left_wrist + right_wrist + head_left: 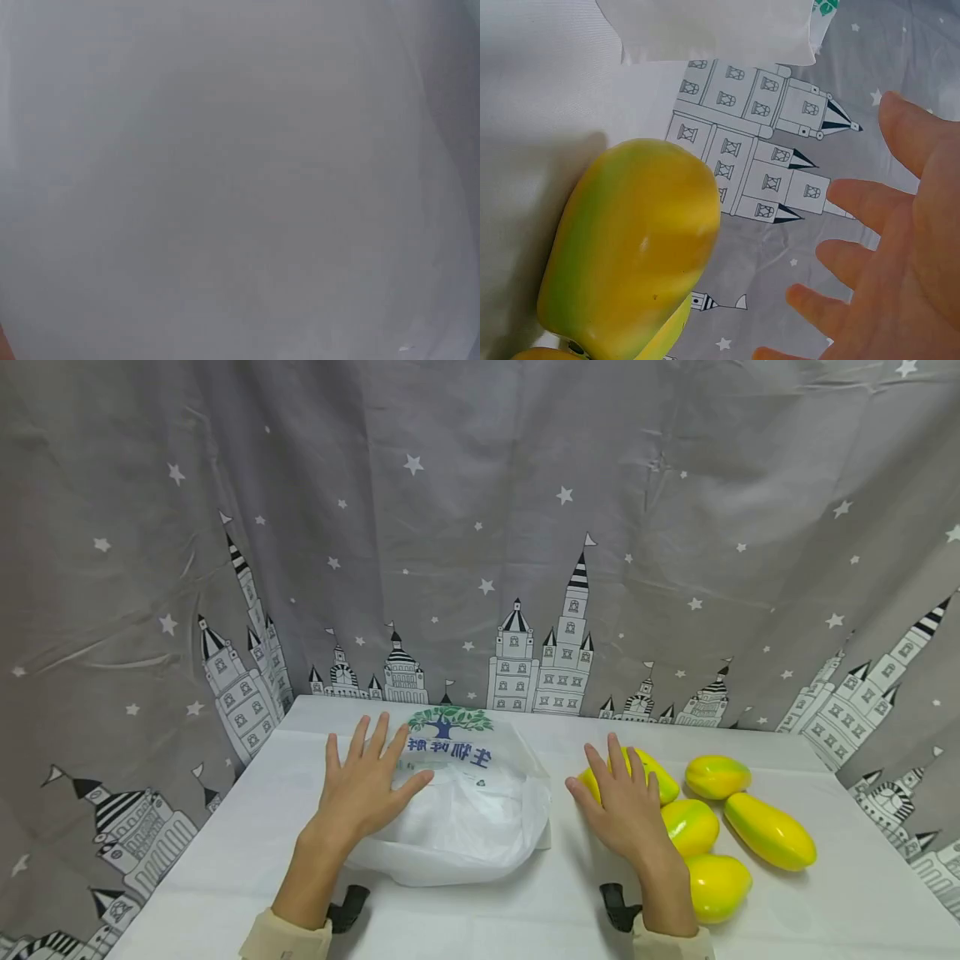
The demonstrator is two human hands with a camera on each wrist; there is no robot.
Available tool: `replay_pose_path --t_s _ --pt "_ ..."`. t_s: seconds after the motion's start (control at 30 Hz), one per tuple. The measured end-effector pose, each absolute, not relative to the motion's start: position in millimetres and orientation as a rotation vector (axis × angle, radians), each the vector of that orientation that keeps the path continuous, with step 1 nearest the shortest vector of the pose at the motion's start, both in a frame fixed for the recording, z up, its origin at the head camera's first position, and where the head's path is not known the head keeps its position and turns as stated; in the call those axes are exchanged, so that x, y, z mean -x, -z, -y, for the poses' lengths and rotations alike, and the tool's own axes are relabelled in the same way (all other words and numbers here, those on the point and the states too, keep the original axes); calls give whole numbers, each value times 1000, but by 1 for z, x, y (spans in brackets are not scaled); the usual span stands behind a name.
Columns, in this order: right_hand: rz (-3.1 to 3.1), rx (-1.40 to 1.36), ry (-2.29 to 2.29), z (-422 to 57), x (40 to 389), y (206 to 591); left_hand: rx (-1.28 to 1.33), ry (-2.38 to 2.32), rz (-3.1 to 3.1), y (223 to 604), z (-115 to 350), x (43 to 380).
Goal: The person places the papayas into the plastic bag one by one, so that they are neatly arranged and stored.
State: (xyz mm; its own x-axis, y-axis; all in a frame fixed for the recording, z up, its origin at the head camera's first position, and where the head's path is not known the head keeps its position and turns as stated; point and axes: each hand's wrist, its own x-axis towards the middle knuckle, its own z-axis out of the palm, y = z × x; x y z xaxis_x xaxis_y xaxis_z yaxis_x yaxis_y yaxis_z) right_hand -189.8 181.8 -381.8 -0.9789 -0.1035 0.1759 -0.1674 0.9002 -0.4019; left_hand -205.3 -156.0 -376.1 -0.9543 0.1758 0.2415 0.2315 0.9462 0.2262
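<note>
A white plastic bag (pixel 468 814) with a green tree print and blue lettering sits left of the table's middle, its mouth toward the near side. My left hand (pixel 363 789) hovers at the bag's left side, fingers spread and straight, holding nothing. Close up, the bag's pale film (pixel 240 187) fills the left wrist view. My right hand (pixel 622 806) is also spread, palm down, overlapping a yellow-green papaya (pixel 658 772) in the head view. The right wrist view shows these straight fingers (pixel 866 202) apart from a papaya (pixel 634 247).
Several more papayas lie right of my right hand, among them a long one (pixel 770 832), a small back one (pixel 717 777) and a near one (pixel 717 887). The white-covered table (pixel 847 893) ends against a grey curtain (pixel 480 485) printed with castles and stars.
</note>
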Motion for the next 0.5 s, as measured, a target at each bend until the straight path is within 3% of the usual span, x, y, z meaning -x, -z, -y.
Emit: replay_pose_path --t_s 0.5 --pt "2788 -264 -668 -188 194 384 169 610 2756 358 196 209"
